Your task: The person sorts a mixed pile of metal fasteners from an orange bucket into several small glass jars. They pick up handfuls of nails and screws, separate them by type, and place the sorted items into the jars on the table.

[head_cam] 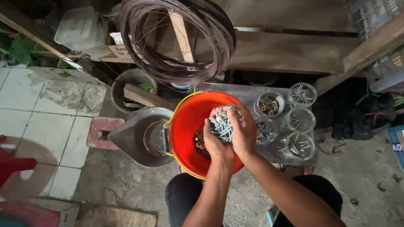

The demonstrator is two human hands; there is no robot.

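Dim workshop corner, rough grey concrete floor point(118, 185) running into stained white tiles point(38, 109) at left, with a weathered wooden shelf frame point(294, 50) taking up the back. A big coil of dark wire point(176, 40) is hanging off a wooden post. The person is sitting over a round orange plastic bucket point(189, 122) with a yellow rim. Both hands are cupping one heap of silver screws point(222, 128) above the bucket: the left hand point(216, 145) is curling under it, fingers half closed, and the right hand point(243, 130) is wrapping over it from the side, fingers bent round the pile. Down in the bucket something dark and brownish is showing, hard to make out. Just right of the bucket, five round clear plastic jars point(301, 120) are sitting on a grey sheet; four are holding silver screws or nails, and one jar of brown washers point(269, 103) is standing at the back left. A grey metal scoop-shaped pan point(139, 134) is lying touching the bucket's left side.

A translucent plastic lidded box point(78, 29) is resting at upper left, with a cardboard box beneath it, mostly hidden. A blue package point(397, 145) is getting cut off by the right edge. A cardboard box corner point(63, 214) is sitting at bottom left, cut off. The space under the shelf is too dark to read.
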